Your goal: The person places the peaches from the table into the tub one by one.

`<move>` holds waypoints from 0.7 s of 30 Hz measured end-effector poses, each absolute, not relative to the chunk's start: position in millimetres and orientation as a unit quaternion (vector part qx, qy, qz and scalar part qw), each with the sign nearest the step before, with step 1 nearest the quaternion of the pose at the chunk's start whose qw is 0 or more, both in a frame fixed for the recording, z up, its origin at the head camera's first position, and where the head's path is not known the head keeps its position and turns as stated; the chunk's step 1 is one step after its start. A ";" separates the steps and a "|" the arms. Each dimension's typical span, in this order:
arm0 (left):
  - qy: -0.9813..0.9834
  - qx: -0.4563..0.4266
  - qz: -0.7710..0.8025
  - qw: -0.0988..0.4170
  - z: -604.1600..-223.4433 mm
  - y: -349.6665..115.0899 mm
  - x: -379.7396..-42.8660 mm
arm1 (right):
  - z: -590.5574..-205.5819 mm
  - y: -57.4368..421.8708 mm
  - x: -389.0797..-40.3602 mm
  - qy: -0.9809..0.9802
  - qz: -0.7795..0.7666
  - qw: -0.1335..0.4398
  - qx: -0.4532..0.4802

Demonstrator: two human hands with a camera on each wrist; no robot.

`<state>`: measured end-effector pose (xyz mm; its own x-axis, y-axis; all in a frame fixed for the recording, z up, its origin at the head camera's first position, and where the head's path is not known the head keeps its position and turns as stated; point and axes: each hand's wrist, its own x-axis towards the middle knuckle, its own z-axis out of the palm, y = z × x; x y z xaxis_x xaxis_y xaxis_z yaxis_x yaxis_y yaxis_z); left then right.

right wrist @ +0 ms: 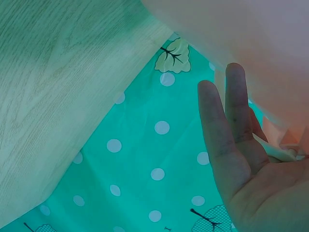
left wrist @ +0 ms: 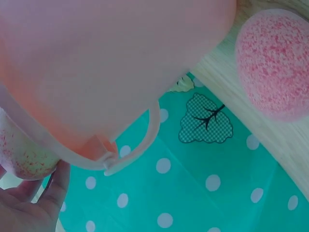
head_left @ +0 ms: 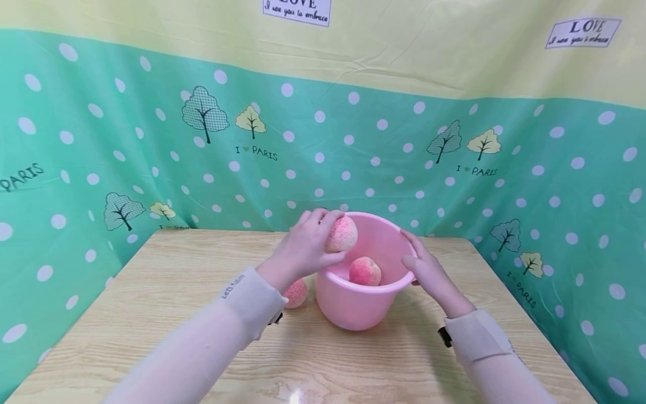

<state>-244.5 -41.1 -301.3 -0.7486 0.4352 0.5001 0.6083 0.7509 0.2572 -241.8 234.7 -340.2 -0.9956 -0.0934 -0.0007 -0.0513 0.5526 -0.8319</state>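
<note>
A pink bucket (head_left: 350, 307) stands on the table, with a peach (head_left: 364, 272) inside it. My left hand (head_left: 309, 242) grips another peach (head_left: 344, 234) at the bucket's left rim, fingers over its top and thumb below. From beneath, the left wrist view shows this pale, red-speckled peach (left wrist: 25, 153) just past the rim. Beside the bucket on the left lies a third peach (head_left: 296, 293), partly hidden by my left wrist. At the right rim, my right hand (head_left: 430, 272) holds the bucket between thumb and fingers; two fingers (right wrist: 215, 116) extend along the outside in the right wrist view.
The wooden table (head_left: 202, 275) ends at a green, white-dotted curtain (head_left: 348, 163) behind and at both sides. A bucket handle (left wrist: 152, 128) hangs off the rim in the left wrist view.
</note>
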 end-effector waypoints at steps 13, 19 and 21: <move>-0.918 -0.291 -0.191 0.191 -302.4 -24.1 -246.7 | -340.3 234.6 -240.6 0.879 -0.474 0.027 -0.039; -0.918 -0.296 -0.176 0.195 -302.3 -20.5 -247.8 | -340.3 234.8 -241.0 0.879 -0.475 0.025 -0.041; -0.919 -0.296 -0.171 0.195 -303.0 -19.9 -248.2 | -340.5 235.1 -241.2 0.879 -0.474 0.025 -0.042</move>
<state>-248.2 -19.9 -303.0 -0.7485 0.4776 0.4601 0.6112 0.7661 0.1991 -241.2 235.1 -340.5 -0.9952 -0.0977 -0.0031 -0.0510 0.5463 -0.8360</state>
